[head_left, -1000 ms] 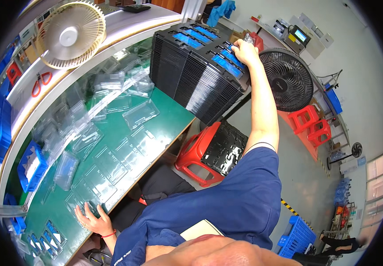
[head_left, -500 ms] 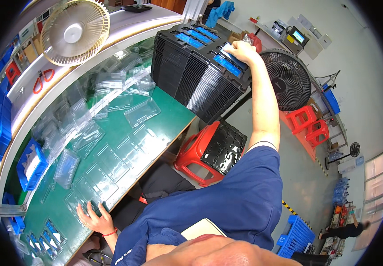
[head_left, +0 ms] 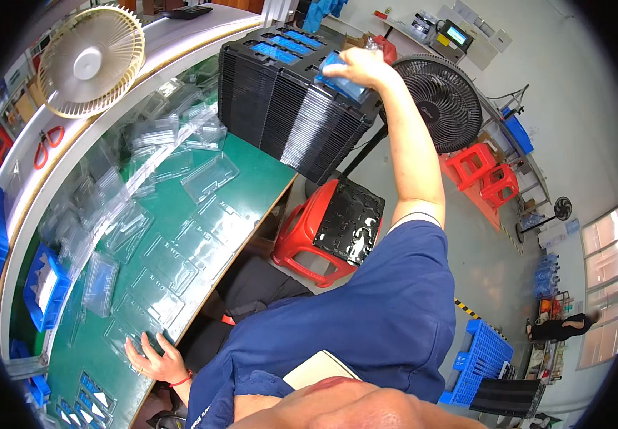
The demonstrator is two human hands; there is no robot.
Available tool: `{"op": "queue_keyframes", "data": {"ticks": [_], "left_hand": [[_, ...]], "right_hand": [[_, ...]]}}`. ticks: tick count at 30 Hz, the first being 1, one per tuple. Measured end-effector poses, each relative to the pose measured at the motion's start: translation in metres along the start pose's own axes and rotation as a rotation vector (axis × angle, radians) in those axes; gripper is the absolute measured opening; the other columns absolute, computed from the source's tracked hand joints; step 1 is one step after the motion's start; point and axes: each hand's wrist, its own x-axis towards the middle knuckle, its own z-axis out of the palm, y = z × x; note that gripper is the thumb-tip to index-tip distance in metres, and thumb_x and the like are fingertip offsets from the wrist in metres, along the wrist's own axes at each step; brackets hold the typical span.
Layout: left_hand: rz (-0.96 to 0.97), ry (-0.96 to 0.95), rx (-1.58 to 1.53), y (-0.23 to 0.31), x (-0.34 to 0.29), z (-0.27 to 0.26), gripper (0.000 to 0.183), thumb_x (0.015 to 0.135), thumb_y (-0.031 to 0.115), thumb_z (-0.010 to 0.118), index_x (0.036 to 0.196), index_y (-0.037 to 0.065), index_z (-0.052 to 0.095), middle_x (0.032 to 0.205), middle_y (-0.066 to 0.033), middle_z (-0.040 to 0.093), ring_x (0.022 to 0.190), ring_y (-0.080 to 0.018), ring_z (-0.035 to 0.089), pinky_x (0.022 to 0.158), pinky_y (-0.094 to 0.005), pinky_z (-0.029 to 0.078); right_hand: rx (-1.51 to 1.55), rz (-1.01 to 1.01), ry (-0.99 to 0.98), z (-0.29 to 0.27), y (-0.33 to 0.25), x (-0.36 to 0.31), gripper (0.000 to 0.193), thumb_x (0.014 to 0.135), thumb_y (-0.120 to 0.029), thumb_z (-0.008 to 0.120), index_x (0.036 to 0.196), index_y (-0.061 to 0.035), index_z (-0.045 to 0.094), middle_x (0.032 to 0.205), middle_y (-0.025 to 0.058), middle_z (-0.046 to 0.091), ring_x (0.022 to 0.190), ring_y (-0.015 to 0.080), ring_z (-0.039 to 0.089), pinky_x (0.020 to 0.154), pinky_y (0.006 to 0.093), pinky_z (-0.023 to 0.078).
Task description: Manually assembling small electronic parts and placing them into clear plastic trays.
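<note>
Between twelve and one o'clock, over the right end of the stack (head_left: 273, 107), your right hand (head_left: 362, 69) has thumb and fingers pinched on a blue piece (head_left: 337, 80). Your hand covers part of that piece, some fingertips are lost behind it, and you cannot tell whether its underside is clear of the top tray. Between seven and eight, your left hand (head_left: 159, 362) lies spread, fingers well apart, grasping nothing; its fingertips are at the nearest clear cover (head_left: 120, 332), though any contact is hard to make out. From eight round to eleven, see-through covers (head_left: 105, 200) overlap and their outlines blur. Toward eight, the cards (head_left: 95, 393) run off the lower edge.

Your bench (head_left: 259, 161) has its front edge slanting from twelve down to seven, the red stool (head_left: 295, 234) just outside it. Around half past one, the black fan (head_left: 448, 114) shows right beside your forearm; the gap cannot be judged. At three o'clock, bare floor (head_left: 480, 250) leaves room.
</note>
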Motion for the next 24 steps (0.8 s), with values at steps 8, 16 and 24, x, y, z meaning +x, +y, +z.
{"op": "queue_keyframes", "data": {"ticks": [8,16,24], "left_hand": [[-0.039,0.007,-0.051,-0.004,0.0,-0.003,0.025,0.086,0.022,0.067,0.102,0.003,0.067,0.128,-0.0197,0.054,0.119,-0.04,0.05,0.099,-0.05,0.04],[-0.072,0.024,-0.035,0.011,0.0,-0.001,0.024,0.085,0.02,0.066,0.1,0.002,0.066,0.128,-0.02,0.053,0.12,-0.04,0.049,0.1,-0.0499,0.039],[-0.135,0.061,-0.068,0.01,-0.001,-0.004,0.028,0.075,0.021,0.069,0.094,0.001,0.065,0.125,-0.0213,0.054,0.116,-0.0414,0.05,0.098,-0.0504,0.039]], "right_hand": [[0.279,-0.013,0.057,0.017,0.004,-0.004,0.079,0.057,-0.07,0.075,0.103,-0.006,0.064,0.101,0.0126,0.068,0.098,0.0269,0.065,0.087,0.0398,0.043],[0.097,-0.023,0.192,-0.03,-0.004,0.046,0.067,0.062,-0.066,0.075,0.081,-0.0019,0.069,0.088,0.0179,0.07,0.091,0.0318,0.067,0.083,0.0444,0.048],[-0.092,-0.018,0.199,0.021,-0.016,0.185,0.095,0.059,-0.075,0.072,0.117,0.0002,0.06,0.123,0.0218,0.06,0.116,0.035,0.058,0.096,0.0477,0.045]]}}
